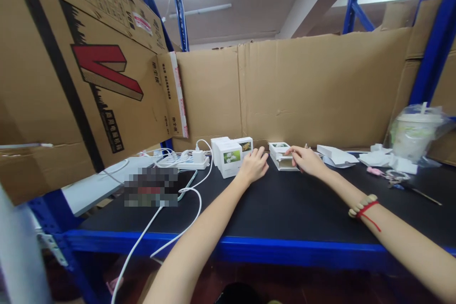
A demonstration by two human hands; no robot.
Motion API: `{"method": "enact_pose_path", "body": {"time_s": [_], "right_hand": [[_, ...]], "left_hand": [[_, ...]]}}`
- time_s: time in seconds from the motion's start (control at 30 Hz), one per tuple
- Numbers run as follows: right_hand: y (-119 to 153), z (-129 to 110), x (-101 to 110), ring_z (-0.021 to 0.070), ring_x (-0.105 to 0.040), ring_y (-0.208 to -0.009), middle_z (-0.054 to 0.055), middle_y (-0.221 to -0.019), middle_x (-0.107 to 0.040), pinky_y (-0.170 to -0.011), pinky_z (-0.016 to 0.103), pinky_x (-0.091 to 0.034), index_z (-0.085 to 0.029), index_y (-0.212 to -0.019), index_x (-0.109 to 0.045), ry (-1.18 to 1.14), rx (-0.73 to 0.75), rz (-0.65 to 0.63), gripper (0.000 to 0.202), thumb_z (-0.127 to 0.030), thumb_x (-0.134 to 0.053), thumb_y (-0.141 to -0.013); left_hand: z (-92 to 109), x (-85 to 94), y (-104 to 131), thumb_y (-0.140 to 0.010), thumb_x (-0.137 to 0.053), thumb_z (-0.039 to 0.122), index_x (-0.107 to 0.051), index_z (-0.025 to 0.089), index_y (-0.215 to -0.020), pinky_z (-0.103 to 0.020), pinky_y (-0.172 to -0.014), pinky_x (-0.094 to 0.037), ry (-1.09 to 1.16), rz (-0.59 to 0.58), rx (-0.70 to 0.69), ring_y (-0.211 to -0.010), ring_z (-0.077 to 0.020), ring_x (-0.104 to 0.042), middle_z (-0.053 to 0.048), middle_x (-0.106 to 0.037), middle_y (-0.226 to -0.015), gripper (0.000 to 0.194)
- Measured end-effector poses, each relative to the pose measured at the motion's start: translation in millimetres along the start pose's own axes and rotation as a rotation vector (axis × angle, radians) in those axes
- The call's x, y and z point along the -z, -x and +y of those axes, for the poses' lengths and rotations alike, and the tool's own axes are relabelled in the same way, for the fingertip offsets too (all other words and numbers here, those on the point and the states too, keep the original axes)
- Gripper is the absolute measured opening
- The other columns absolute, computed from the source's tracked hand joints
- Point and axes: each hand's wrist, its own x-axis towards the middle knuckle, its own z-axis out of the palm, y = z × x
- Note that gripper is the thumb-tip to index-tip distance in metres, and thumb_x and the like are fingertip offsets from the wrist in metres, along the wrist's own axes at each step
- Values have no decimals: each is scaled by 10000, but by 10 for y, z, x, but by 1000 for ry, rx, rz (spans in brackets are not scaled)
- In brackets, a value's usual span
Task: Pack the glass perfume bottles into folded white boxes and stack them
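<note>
My left hand (254, 166) is at the right side of a group of white cards or thin boxes (228, 168) that stand upright. The front one carries a picture of white flowers, and one behind shows a yellowish picture. My left fingers are curled; what they hold, if anything, is hidden. My right hand (304, 159) has its fingers bent at the right edge of a small stack of white boxes (280, 157). A flower picture shows on top of that stack. A beaded bracelet with a red cord (363, 205) circles my right wrist.
Left are a power strip (194, 159), a white cable (195, 216) and a phone-like device (187, 180), partly blurred. Right lie crumpled white papers (337, 156), keys (394, 178) and a bagged drink cup (415, 133). Cardboard (320, 90) walls the black tabletop (285, 213).
</note>
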Motion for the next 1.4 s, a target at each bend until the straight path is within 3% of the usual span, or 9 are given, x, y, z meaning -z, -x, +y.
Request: {"method": "enact_pose_path", "body": {"time_s": [0.17,0.3,0.4,0.63,0.73,0.83,1.0,1.23,1.4], "right_hand": [[0,-10,7,95,-454,-309,-66,-482,-564,-444,230,-358,-212,-764,-585,-32,69,-73,268,-184,-319,-747],[-2,-9,-10,98,-436,-291,-57,-454,-557,-420,228,-353,-207,-750,-599,-42,144,-121,268,-178,-333,-743],[-2,-13,-14,96,-435,-288,-55,-450,-556,-428,229,-357,-210,-750,-611,-39,146,-137,271,-178,-342,-753],[10,-38,-27,95,-430,-287,-57,-438,-537,-416,226,-358,-199,-746,-596,-36,119,-148,257,-171,-340,-755],[12,-32,-63,93,-425,-282,-57,-434,-535,-417,226,-361,-201,-728,-591,-39,127,-188,254,-158,-341,-748],[2,-12,-87,94,-424,-284,-55,-433,-535,-416,228,-361,-199,-719,-592,-51,119,-207,256,-152,-342,-746],[-11,14,-89,93,-428,-281,-63,-414,-517,-406,224,-358,-205,-700,-585,-71,165,-192,252,-154,-342,-749],[22,-64,-76,84,-424,-291,-66,-414,-507,-440,223,-366,-195,-691,-574,-65,122,-210,239,-120,-354,-745],[18,-61,-71,75,-421,-296,-72,-417,-498,-451,218,-371,-195,-699,-573,-43,122,-209,236,-124,-354,-752]], "left_hand": [[-120,142,-24,-831,-384,161,-496,173,-1142,-427,-977,-328,-112,48,285,-1221,-254,-368,-126,-448,-1288,330],[-57,121,29,-743,-559,208,-371,143,-1272,-576,-979,-261,-149,-37,509,-1260,-351,-271,-178,-368,-1338,565],[-14,80,66,-774,-446,118,-397,173,-1262,-613,-953,-260,-119,-33,605,-1225,-370,-313,-164,-412,-1299,493],[-58,198,59,-774,-267,16,-412,191,-1252,-507,-876,-366,-85,13,583,-1098,-315,-444,-153,-408,-1301,529],[-146,267,61,-785,-253,30,-460,141,-1188,-436,-848,-396,-75,36,574,-1036,-278,-483,-170,-519,-1157,466],[-230,293,71,-782,-311,70,-521,119,-1073,-414,-816,-405,-90,51,604,-960,-267,-506,-150,-583,-992,362],[-267,310,80,-680,-522,121,-554,108,-953,-401,-788,-406,-92,7,591,-953,-280,-499,-138,-569,-1008,276],[-192,404,75,-728,-455,53,-517,127,-1034,-372,-810,-408,-97,-8,585,-981,-255,-500,-129,-557,-1047,321],[-199,371,71,-730,-577,195,-516,102,-1044,-401,-845,-385,-88,-33,626,-1011,-283,-486,-156,-542,-1082,333]]}}
